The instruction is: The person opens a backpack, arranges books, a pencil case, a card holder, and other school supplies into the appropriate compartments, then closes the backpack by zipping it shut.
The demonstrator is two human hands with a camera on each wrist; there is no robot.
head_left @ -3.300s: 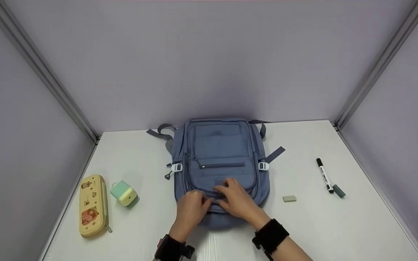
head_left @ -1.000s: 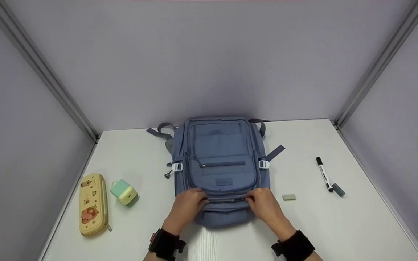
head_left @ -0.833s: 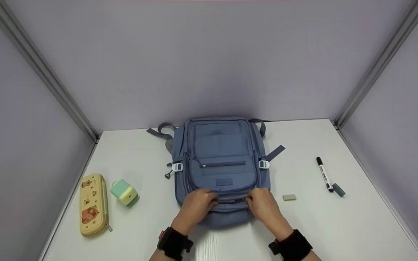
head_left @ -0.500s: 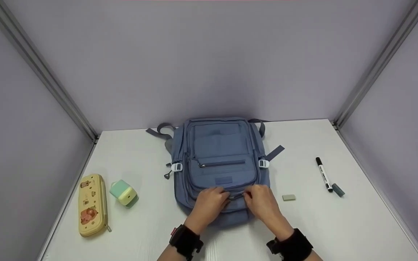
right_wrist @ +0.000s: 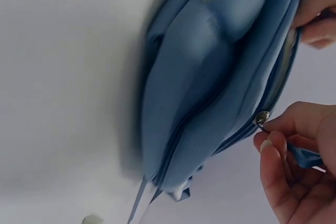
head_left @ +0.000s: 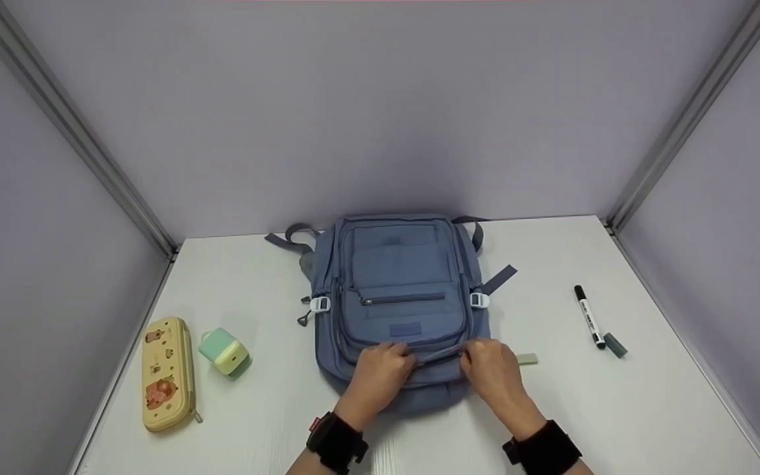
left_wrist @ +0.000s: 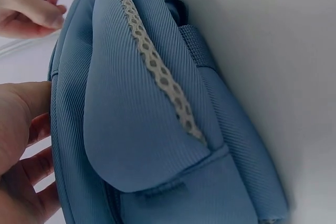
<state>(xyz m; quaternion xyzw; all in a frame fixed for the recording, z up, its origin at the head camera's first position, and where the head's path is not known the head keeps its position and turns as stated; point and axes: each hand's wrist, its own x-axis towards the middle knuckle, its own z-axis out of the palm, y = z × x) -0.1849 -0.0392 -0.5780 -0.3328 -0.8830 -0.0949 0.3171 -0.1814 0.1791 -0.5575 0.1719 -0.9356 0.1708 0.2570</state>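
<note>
A blue backpack [head_left: 401, 264] lies front side up on a white table [head_left: 261, 409]. At its lower end, my left hand [head_left: 380, 375] grips the fabric edge of a pocket beside the zipper; in the left wrist view its fingers [left_wrist: 37, 163] go behind that edge. My right hand [head_left: 495, 377] pinches the zipper pull [right_wrist: 305, 157], a blue tab hanging from a metal slider [right_wrist: 261, 117], at the right part of the same edge. A stretch of zipper runs between the two hands.
Left of the backpack lie a yellow pencil case [head_left: 167, 373] and a green-and-yellow block-shaped item [head_left: 225, 351]. An eraser-like piece [head_left: 528, 359] sits just beyond my right hand. Farther right are a marker [head_left: 590, 318] and a dark green cylinder [head_left: 615, 345]. Walls enclose the back and sides.
From near the pocket's middle, my right hand has moved right to the zipper and lately slid a little farther right. Over the last second my left hand has shifted right along the edge.
</note>
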